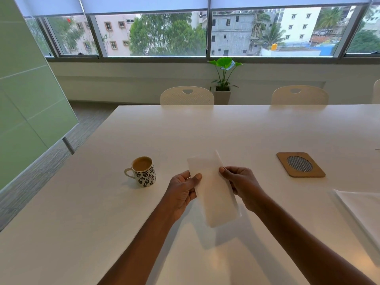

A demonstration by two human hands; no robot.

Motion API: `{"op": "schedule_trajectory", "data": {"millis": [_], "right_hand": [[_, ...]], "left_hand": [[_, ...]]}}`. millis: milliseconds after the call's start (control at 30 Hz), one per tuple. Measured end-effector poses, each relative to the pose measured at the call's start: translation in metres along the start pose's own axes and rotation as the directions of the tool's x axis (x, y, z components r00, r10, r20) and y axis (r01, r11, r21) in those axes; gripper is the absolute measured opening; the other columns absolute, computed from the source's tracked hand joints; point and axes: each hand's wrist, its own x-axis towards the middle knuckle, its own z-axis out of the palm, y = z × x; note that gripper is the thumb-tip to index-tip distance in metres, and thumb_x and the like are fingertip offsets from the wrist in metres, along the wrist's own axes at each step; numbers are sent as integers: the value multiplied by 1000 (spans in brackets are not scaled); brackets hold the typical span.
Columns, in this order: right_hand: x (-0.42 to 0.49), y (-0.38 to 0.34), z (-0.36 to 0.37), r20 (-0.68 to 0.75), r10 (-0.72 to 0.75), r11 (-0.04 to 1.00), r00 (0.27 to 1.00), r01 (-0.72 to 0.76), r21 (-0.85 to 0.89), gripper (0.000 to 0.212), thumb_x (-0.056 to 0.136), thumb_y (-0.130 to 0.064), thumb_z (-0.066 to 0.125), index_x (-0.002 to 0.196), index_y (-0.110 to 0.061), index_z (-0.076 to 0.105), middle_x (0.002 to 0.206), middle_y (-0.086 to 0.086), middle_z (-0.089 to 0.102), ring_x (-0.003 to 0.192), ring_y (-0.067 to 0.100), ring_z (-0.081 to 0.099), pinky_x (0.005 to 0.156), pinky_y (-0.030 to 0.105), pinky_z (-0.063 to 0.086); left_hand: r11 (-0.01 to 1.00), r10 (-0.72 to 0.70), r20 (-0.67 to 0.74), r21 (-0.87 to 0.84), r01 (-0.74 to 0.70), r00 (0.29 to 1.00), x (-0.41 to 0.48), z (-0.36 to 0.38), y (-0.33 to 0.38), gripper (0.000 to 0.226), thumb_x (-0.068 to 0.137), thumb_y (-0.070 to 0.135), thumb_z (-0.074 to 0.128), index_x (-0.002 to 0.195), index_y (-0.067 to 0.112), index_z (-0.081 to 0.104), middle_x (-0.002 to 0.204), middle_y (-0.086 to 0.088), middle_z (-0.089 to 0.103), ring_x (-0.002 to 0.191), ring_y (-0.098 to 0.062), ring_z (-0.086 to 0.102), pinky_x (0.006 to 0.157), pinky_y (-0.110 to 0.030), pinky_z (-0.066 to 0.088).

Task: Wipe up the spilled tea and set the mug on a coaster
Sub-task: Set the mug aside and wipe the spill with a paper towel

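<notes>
A folded white tissue is held above the white table by both hands. My left hand pinches its left edge between thumb and fingers. My right hand pinches its right edge. A white mug with a black leaf pattern stands upright to the left of my hands, filled with milky tea, handle to the left. A square wooden coaster with a round mesh centre lies to the right, apart from the mug. I cannot make out a spill on the tabletop.
More white tissue sheets lie at the table's right edge. Two white chairs stand at the far side, with a potted plant behind them under the windows. A green glass partition runs along the left.
</notes>
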Motion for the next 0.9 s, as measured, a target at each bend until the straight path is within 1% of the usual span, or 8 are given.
{"op": "schedule_trajectory", "data": {"millis": [133,200,433,533,600,733,800,900], "right_hand": [[0,2,1,-3,38,998,999,-38,47,25,101,-31,75,112,-11,84,108,14,84,103,36,81,91,52,68],[-1,1,3,-10,46,997,999,-46,69,26,99,-33,77,111,-11,84,107,13,84,101,35,81,91,53,68],[-4,5,9,-87,7,996,996,1,87,23,98,-32,79,105,-11,84,101,10,85,91,28,82,74,40,69],[-6,6,8,-61,36,997,998,-31,69,27,97,-37,79,106,-13,84,100,7,85,86,22,82,67,33,66],[-6,7,6,-44,51,998,998,-49,45,29,97,-37,79,105,-10,84,99,8,85,85,22,82,67,31,65],[-6,5,2,-55,12,1000,998,-12,-7,27,95,-33,82,100,-7,83,96,10,85,85,24,82,68,34,66],[-6,2,-1,-47,-21,999,999,18,-49,25,94,-32,84,95,-7,84,95,14,84,81,24,79,68,33,66],[-9,-7,-10,56,-50,985,997,59,-159,25,92,-33,85,93,-9,85,96,15,84,82,24,78,72,34,65]], "left_hand": [[1000,-5,-55,-6,5,998,2,-1,1,32,104,9,69,135,0,70,128,-21,80,113,-31,81,90,-38,69],[1000,-13,-76,-4,13,997,1,2,1,29,107,9,66,133,0,71,127,-20,81,111,-30,81,89,-37,69],[1000,-1,-93,14,2,996,1,11,-2,25,108,6,64,130,1,72,125,-20,81,107,-28,80,89,-36,69],[1000,17,-104,-18,-19,994,3,12,-3,21,108,6,62,125,3,74,119,-17,83,103,-25,82,88,-36,69],[999,29,-126,-33,-34,992,5,11,-5,21,109,6,62,126,3,74,118,-15,84,101,-23,83,90,-37,69],[999,32,-143,-15,-35,989,10,6,-4,27,106,4,67,133,5,70,120,-16,83,105,-27,81,88,-38,70],[999,53,-169,10,-52,984,12,3,2,38,101,3,73,138,9,65,123,-17,82,107,-28,80,87,-40,70],[989,55,-142,142,-35,988,16,-4,20,59,89,13,86,143,14,64,133,-21,76,113,-30,75,94,-44,65]]}}
